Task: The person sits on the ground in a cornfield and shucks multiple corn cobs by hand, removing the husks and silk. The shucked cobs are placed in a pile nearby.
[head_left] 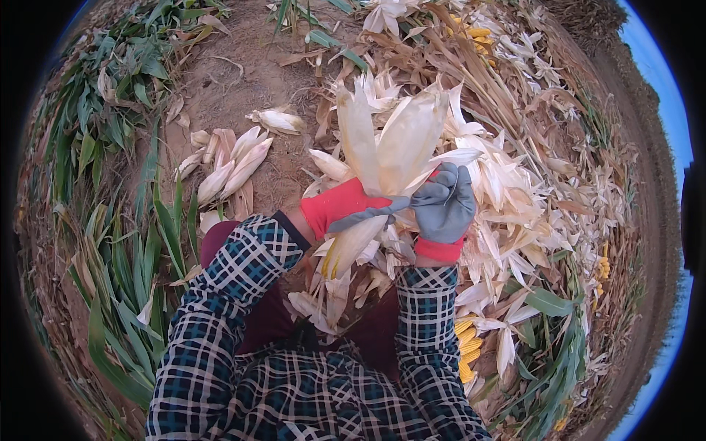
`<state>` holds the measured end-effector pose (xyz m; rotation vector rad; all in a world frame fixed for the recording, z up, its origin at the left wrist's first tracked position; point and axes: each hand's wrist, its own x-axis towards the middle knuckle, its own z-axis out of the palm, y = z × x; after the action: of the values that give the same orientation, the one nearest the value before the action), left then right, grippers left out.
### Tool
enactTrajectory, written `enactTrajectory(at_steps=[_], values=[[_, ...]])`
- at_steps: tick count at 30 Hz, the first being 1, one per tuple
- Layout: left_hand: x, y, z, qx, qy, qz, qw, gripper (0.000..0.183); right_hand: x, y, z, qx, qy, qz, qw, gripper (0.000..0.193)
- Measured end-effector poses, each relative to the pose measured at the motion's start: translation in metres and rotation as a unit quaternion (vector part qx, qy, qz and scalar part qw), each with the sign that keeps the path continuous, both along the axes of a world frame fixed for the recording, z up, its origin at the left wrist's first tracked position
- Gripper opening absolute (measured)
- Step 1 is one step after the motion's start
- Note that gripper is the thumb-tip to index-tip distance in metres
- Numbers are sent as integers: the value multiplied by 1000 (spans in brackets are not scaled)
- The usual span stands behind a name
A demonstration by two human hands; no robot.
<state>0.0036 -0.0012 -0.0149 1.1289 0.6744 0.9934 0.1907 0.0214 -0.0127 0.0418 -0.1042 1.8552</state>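
Observation:
My left hand, in a red glove with a grey palm, is closed around an ear of corn in its husk. Pale dry husk leaves fan upward from the ear above that hand. Some yellow kernels show through a gap at the ear's lower end. Close beside it, my right hand, gloved alike, has its fingers curled in at the edge of the husk. One husk leaf sticks out past these fingers; the exact pinch point is hidden.
Loose dry husks lie heaped on the right. Husked yellow cobs rest beside my right forearm, and more cobs lie at the far right. Several unhusked ears are on bare soil at left. Green stalks and leaves line the left side.

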Motion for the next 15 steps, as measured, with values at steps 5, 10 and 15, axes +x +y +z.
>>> enactTrajectory(at_steps=[5,10,15], values=[[-8,3,17,-143,89,8,986,41,-16,-5,11,61,-168,-95,979,30],[-54,34,-1,-133,-69,253,956,44,-30,-28,12,116,-514,-40,849,47],[-70,46,-2,-135,-163,312,926,42,-67,-55,-22,170,-712,-63,679,59]])
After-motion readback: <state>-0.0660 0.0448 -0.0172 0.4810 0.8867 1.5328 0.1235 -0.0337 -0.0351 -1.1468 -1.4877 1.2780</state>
